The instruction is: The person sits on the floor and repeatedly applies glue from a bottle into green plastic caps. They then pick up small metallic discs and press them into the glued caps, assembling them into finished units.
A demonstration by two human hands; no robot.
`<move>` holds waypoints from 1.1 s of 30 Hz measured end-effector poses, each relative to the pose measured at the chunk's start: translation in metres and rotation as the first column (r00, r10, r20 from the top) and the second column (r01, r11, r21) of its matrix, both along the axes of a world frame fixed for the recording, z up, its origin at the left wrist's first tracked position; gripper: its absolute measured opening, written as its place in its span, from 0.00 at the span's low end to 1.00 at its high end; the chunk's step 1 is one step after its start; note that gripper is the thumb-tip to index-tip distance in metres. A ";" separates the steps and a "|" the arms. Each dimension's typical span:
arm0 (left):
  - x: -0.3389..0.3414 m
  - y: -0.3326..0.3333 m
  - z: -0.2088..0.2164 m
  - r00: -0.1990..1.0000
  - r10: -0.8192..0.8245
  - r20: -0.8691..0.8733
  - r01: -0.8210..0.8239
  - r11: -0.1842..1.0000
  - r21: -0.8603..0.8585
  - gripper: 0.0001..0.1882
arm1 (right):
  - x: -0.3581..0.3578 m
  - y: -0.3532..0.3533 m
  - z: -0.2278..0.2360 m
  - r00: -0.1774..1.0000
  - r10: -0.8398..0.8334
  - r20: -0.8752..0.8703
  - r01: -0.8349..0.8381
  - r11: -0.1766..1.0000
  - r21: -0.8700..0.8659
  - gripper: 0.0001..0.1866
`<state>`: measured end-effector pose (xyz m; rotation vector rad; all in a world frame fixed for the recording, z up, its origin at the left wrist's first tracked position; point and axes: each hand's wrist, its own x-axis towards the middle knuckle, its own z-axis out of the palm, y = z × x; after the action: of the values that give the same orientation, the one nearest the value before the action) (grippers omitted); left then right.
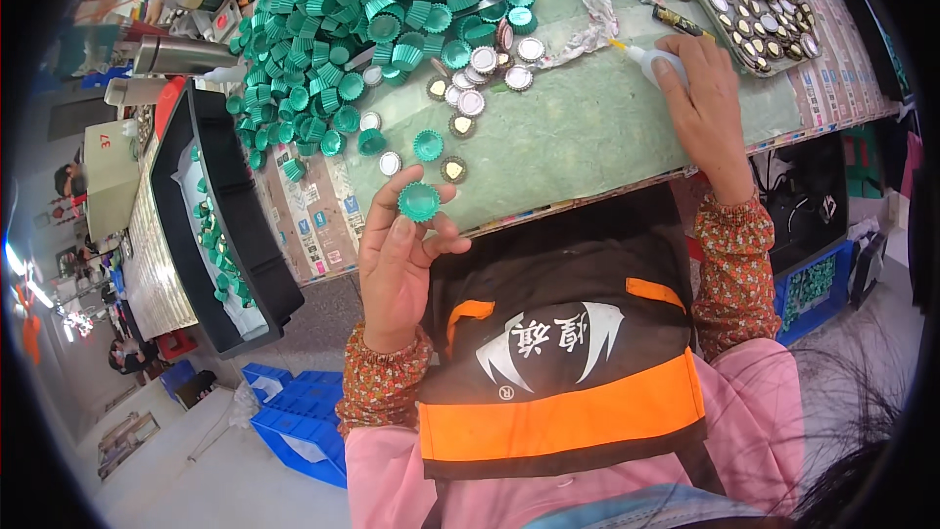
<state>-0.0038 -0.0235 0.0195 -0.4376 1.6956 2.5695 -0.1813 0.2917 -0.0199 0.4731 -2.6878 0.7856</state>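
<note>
Near the table's front edge, my left hand (390,269) pinches a small green fluted cup (419,201) between thumb and fingers, its round opening facing up. To the right, my right hand (707,103) is wrapped round a white squeeze bottle (650,61) with a thin yellow nozzle. That nozzle points left, close to a crumpled white tissue (594,24). Beyond my left hand lies a loose group of round crimped caps (471,102), some showing white faces, others dark with a pale centre. A large heap of green fluted cups (367,15) spreads behind them.
A tray of several dark caps (749,5) stands at the far right, beside a dark tube (682,22). On the left are a black bin (257,279) holding green pieces and a steel flask (181,55). Blue crates (304,416) sit on the floor.
</note>
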 end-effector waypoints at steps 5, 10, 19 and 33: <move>0.001 -0.001 0.000 1.000 -0.001 0.023 0.000 1.000 0.027 0.31 | 0.003 -0.021 0.019 0.964 0.017 -0.266 0.007 0.996 0.091 0.12; 0.000 0.000 -0.001 1.000 -0.017 0.024 0.015 0.997 0.079 0.31 | 0.014 -0.071 0.018 0.940 0.338 -0.046 -0.340 0.939 -0.043 0.13; 0.006 0.002 0.001 0.998 -0.040 0.055 0.035 0.996 0.081 0.30 | -0.001 -0.111 -0.003 0.925 0.339 -0.170 -0.323 0.939 0.116 0.04; 0.011 0.009 -0.008 0.985 -0.143 0.100 0.124 0.976 0.177 0.26 | 0.047 -0.062 0.019 0.940 0.304 0.153 -0.299 0.953 -0.056 0.06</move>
<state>0.0074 -0.0143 0.0116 -0.4339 1.4053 2.5143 -0.1347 0.2301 -0.0010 0.8649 -2.7805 0.9857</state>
